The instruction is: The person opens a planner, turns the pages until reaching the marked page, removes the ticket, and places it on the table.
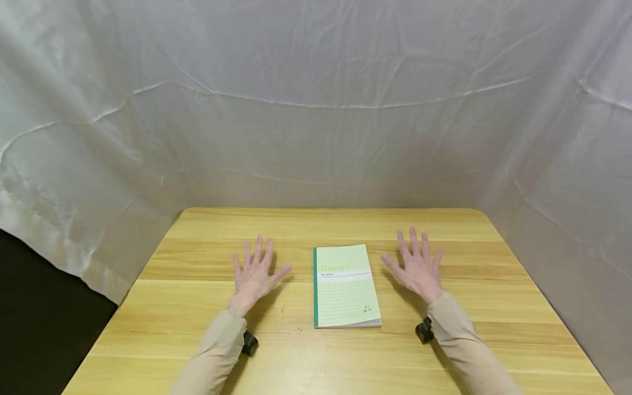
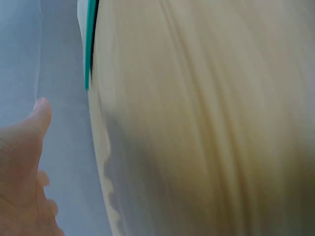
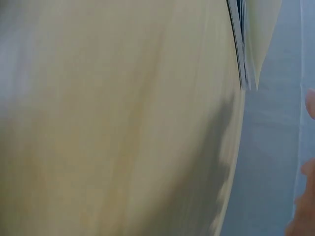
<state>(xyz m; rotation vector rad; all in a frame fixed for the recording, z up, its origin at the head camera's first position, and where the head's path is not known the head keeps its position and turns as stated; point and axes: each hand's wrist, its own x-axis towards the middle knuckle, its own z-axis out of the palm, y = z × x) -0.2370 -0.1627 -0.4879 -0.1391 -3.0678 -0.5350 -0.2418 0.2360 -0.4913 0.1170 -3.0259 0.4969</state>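
Note:
A notebook [image 1: 345, 296] with a pale green cover and a darker green spine lies closed on the wooden table, between the two hands. Its cover reads "Gambit". To its left, my left hand [image 1: 255, 277] is held over the table with fingers spread, holding nothing. My right hand [image 1: 418, 270] hovers to the right of the notebook, fingers spread as well, its thumb toward the cover. In the left wrist view the green spine of the notebook [image 2: 91, 44] shows beyond the thumb. The right wrist view catches the page edges of the notebook [image 3: 241, 49], slightly fanned.
The wooden table [image 1: 207, 225] has rounded far corners. Grey-white fabric [image 1: 340, 137] hangs behind it and along both sides. A small black wrist camera [image 1: 249, 343] is on the left wrist, another black wrist camera [image 1: 424, 330] on the right. A dark area [image 1: 44, 318] lies beyond the table at left.

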